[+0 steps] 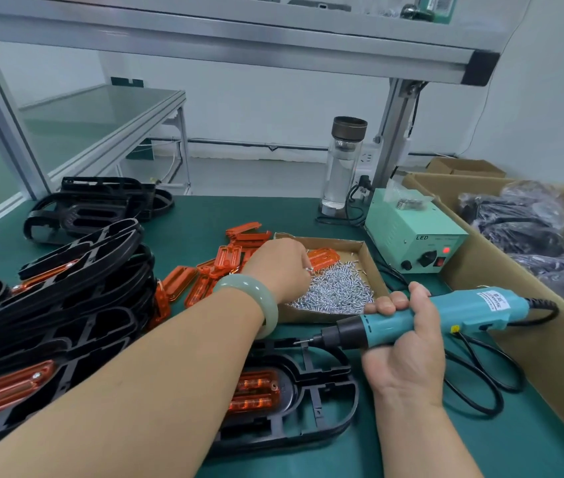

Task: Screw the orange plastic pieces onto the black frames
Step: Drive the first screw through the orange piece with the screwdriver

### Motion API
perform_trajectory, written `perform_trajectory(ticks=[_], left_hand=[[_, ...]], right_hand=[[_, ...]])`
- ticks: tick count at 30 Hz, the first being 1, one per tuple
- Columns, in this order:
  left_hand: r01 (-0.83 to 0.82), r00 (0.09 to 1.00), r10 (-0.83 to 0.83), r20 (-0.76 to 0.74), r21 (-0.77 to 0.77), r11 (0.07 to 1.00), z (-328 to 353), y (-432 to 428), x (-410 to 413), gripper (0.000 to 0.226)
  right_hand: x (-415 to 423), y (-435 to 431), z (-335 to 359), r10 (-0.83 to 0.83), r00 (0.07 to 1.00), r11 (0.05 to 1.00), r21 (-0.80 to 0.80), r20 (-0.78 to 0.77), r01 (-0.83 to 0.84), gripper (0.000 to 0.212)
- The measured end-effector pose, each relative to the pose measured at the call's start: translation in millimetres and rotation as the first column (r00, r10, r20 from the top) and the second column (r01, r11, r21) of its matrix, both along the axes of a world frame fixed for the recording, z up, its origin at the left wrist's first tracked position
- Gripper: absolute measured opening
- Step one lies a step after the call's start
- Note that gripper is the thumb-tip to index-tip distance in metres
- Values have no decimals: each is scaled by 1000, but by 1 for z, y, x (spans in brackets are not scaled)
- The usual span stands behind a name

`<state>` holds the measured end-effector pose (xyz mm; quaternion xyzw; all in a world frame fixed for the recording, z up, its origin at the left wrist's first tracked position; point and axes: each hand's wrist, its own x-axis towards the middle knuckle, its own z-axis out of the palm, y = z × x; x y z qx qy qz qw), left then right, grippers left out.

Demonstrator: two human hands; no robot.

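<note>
Worktop (480, 443): green mat; the work lies at its near edge.
Left hand (278, 267): reaches over the near-left corner of the cardboard tray (318, 240), fingers curled down onto the screws (335, 288). The back of the hand hides the fingertips, so it cannot be told whether a screw is pinched. A pale green bangle (256, 298) sits on the wrist.
Right hand (408, 343): clenched round the barrel of the electric screwdriver (473, 310), which is held nearly level with its bit pointing left.
Bit position: over the far rim of the black frame (328, 408); contact cannot be told.
Black frame: flat on the mat at the near edge, between the two forearms.
Orange piece (256, 391): seated in the left part of that frame, partly covered by the left forearm.
Loose orange pieces (228, 258): scattered just left of the tray; one lies inside it.
Frame stack (77, 288): piled at the left edge, several with orange parts fitted.
Power unit (415, 232): right of the tray, red lamp lit.
Carton (501, 288): along the right edge, holding bagged dark items.
</note>
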<state>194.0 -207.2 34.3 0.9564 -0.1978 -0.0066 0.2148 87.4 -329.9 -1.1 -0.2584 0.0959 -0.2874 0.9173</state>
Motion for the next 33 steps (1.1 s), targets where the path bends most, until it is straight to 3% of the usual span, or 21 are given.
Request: perform_trajectory(ticks=[5, 12, 18, 20, 22, 25, 33], left_hand=[[-71, 997, 71, -12, -66, 995, 2, 2, 1, 31], [-34, 999, 36, 10, -164, 986, 8, 0, -3, 21], [-94, 995, 89, -32, -247, 964, 15, 2, -10, 29], [-177, 983, 139, -117, -440, 880, 20, 4, -15, 28], [-272, 958, 137, -251, -650, 709, 25, 5, -25, 22], [-351, 927, 70, -369, -787, 508, 29, 13, -48, 20], [-432, 898, 108, -427, -806, 405, 0, 69, -121, 38]], right_hand=[[-1, -2, -1, 4, 1000, 1000, 28, 15, -5, 14], [-1, -1, 0, -9, 1000, 999, 35, 6, 9, 12], [-1, -1, 0, -15, 1000, 999, 38, -7, 15, 13], [-2, -1, 0, -11, 1000, 999, 41, -4, 12, 12], [-1, -2, 1, -8, 1000, 999, 44, 0, 8, 11], [-2, -2, 1, -7, 1000, 999, 38, 0, 7, 11], [-6, -1, 5, 3, 1000, 997, 78, 22, -4, 16]])
